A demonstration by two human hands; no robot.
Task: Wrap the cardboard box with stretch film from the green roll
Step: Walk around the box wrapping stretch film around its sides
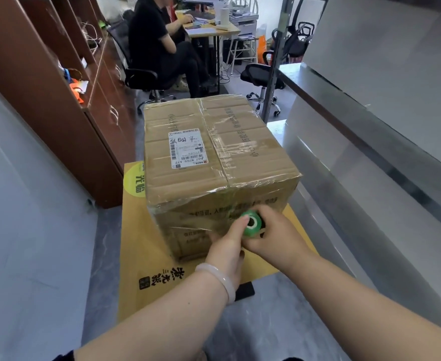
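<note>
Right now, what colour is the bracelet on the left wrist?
The bracelet is pale pink, slightly translucent; head view shows it best.

Both forearms bare. L wrist, just behind the left hand, carries one smooth bangle — pale pinkish-white, glossy, thick and round, looks semi-translucent. Dark sleeve edge shows at the L upper arm, btm of frame — short-sleeved top, prob. black.
</note>
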